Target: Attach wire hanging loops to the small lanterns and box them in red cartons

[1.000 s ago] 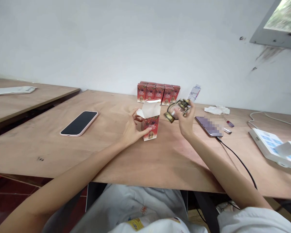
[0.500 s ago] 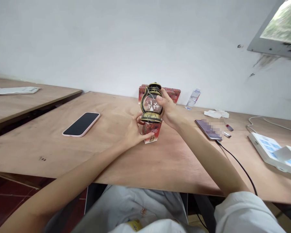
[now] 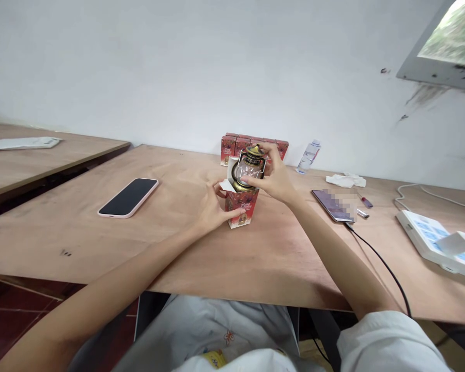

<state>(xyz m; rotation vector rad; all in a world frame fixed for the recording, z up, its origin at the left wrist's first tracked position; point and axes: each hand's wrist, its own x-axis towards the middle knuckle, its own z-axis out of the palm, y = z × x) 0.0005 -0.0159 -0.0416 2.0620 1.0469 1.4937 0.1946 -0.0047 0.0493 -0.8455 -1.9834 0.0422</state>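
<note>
A small lantern (image 3: 251,168), black and gold with a clear globe, is held by my right hand (image 3: 273,174), whose fingers close around its top and side. The lantern's base sits at the open mouth of a red printed box (image 3: 243,209); how deep it goes in I cannot tell. My left hand (image 3: 216,206) grips this box from the left, its thumb across the front. A white flap of the box stands up behind the lantern and another sticks out at the left. Behind the lantern, several similar red boxes (image 3: 228,147) stand in a row by the wall.
On the wooden table (image 3: 178,248), a phone with a pink case (image 3: 129,197) lies left. To the right are a tilted clear bottle (image 3: 309,156), white tissue (image 3: 345,180), a phone on a black cable (image 3: 331,205) and a white power strip (image 3: 430,237).
My right hand has lowered the lantern from in front of the box to its open mouth, turning it slightly. My left hand stays on the box, whose open flaps now show.
</note>
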